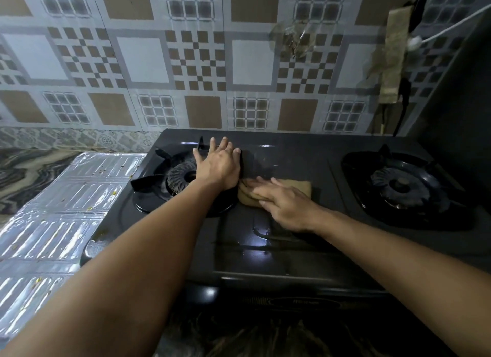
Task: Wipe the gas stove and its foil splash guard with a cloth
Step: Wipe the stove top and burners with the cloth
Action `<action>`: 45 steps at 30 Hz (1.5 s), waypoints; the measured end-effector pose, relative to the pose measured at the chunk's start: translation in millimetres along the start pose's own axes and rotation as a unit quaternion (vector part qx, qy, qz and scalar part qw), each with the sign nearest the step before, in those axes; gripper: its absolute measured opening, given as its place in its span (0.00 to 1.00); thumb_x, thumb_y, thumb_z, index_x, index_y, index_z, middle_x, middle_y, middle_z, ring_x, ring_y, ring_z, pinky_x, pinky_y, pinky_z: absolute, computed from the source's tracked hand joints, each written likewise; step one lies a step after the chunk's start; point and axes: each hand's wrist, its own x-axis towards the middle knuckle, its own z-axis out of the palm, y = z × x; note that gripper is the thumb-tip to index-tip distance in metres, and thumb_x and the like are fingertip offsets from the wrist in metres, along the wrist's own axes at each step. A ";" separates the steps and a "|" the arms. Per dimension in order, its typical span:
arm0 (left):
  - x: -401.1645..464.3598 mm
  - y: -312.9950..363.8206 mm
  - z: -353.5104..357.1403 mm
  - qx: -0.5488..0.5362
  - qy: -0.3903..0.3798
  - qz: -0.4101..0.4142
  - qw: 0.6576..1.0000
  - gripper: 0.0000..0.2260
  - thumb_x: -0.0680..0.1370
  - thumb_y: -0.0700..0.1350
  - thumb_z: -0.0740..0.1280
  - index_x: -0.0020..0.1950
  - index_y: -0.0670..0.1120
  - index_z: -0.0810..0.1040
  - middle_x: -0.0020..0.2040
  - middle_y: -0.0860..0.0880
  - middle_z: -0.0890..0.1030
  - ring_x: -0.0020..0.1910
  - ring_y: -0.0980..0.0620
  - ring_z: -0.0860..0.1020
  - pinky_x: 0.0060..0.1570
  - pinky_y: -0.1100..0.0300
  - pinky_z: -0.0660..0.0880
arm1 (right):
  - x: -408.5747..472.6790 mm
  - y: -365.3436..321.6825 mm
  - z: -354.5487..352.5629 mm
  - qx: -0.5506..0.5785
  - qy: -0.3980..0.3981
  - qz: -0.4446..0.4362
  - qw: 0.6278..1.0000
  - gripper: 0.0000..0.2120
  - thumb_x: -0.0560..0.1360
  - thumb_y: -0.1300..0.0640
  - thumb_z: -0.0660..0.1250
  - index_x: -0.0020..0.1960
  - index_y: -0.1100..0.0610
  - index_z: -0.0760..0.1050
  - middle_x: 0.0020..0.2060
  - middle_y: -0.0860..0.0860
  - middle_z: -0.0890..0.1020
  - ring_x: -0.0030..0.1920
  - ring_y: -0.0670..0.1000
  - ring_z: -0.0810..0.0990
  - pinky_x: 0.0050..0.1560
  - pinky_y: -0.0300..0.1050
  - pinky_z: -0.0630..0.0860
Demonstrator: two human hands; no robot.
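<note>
- Nearest, the dark marbled bench [26,170] carries the black gas stove [279,239]; the stove's front edge is close to the camera, and a bright light shines off its top in the middle.
- On the near left, the shiny foil splash guard [55,213] lies flat on the bench, touching the left side of the stove. It has small yellow-brown spots on it.
- Two bare arms reach out from the near side over the stove.
- The right hand [288,205] lies flat on a folded brown cloth [276,190] in the middle of the stove top, between the two burners. Its grip is released: the fingers are straight and press down on the cloth.
- The left hand [219,164] is a bit farther away, resting flat on the right side of the left burner [175,180], with its fingers straight and spread. It grasps nothing.
- The two hands are just beside each other.
- The right burner [401,189] sits well apart, on the right.
- Farthest is a wall [186,64] with brown and grey square tiles.
- On the far right of the wall hang another brown cloth strip [393,56], a black cable [403,98] and a white cord [446,29].
</note>
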 end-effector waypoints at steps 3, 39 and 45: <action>-1.3 -0.5 -0.5 0.025 -0.010 0.005 1.000 0.22 0.83 0.50 0.46 0.74 0.46 0.64 0.79 0.48 0.55 0.78 0.45 0.47 0.70 0.32 0.44 | -23.0 -9.6 4.6 0.000 0.003 -0.002 1.000 0.20 0.81 0.62 0.59 0.72 0.57 0.68 0.75 0.48 0.62 0.76 0.43 0.54 0.72 0.34 0.43; -0.3 2.2 -0.2 0.020 -0.025 -0.017 0.999 0.23 0.83 0.53 0.46 0.72 0.44 0.66 0.79 0.44 0.53 0.78 0.42 0.47 0.70 0.31 0.44 | -67.2 51.2 -24.2 -0.192 0.034 0.212 0.958 0.30 0.82 0.45 0.46 0.79 0.58 0.44 0.78 0.54 0.47 0.78 0.52 0.43 0.76 0.52 0.38; 3.4 2.3 1.1 -0.005 -0.035 -0.017 0.999 0.23 0.83 0.53 0.47 0.74 0.43 0.64 0.79 0.46 0.53 0.78 0.44 0.46 0.71 0.32 0.42 | -42.6 32.5 -13.0 -0.171 0.053 0.218 0.959 0.29 0.82 0.46 0.47 0.78 0.59 0.47 0.78 0.55 0.49 0.78 0.53 0.45 0.76 0.51 0.40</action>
